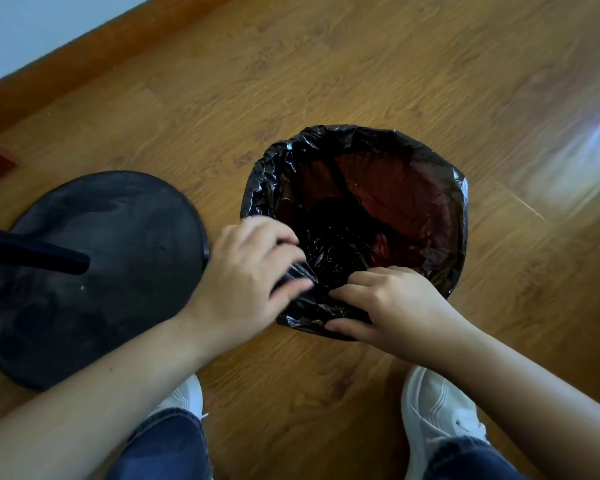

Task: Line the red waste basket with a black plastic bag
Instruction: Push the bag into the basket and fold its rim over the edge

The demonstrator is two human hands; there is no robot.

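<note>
The red waste basket (395, 192) stands on the wooden floor, seen from above. A black plastic bag (278, 161) lies inside it, and its edge is folded over the rim all around. The red wall shows dimly through the thin plastic. My left hand (246, 275) grips a bunch of the bag at the near left rim, fingers curled on the plastic. At the near rim my right hand (385, 303) pinches the bag's folded edge, thumb under the outside. The two hands are close together, a gathered fold of bag between them.
A round black stand base (84, 299) with a black pole (32, 251) sits on the floor just left of the basket. My two white shoes (437, 410) are below the basket. A skirting board (101, 53) and wall run along the far left.
</note>
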